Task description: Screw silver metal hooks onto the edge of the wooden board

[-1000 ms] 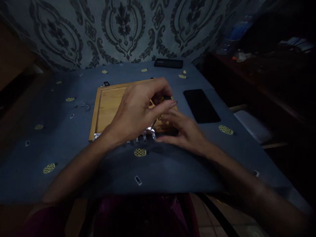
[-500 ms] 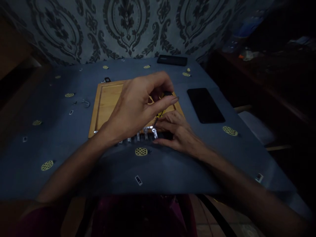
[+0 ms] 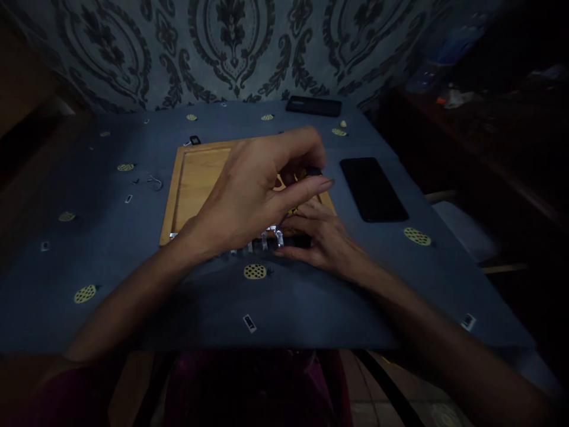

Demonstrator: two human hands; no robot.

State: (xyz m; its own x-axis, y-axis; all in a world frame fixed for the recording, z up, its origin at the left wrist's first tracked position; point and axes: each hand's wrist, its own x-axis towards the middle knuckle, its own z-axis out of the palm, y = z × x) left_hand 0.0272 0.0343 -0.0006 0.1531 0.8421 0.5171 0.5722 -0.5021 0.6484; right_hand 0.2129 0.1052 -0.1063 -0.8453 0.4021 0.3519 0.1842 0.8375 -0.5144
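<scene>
Over the wooden board point(image 3: 195, 178) is my left hand point(image 3: 267, 178), its thumb and fingers closed round a slim tool with a black end point(image 3: 313, 171) and some yellow lower down, much like a screwdriver. My left fingers hide most of it. At the board's front edge my right hand point(image 3: 320, 237) pinches the last of several shiny metal pieces point(image 3: 279, 237), thumb below and fingers above. The tool's thin lower end comes down beside my right fingertips; whether it touches the metal I cannot tell. My left wrist covers part of the metal row.
A black phone point(image 3: 373, 188) lies right of the board, and a dark phone-shaped case point(image 3: 313, 106) near the patterned wall cloth. Small curved metal bits point(image 3: 154, 182) lie left of the board. A small black piece point(image 3: 194, 140) sits at its back edge. Blue pineapple-print cloth point(image 3: 133, 296) covers the table.
My left hand has shifted slightly right in the picture, with the tool still in its fingers. My right hand keeps its pinch at the board's front edge. The view has moved a little.
</scene>
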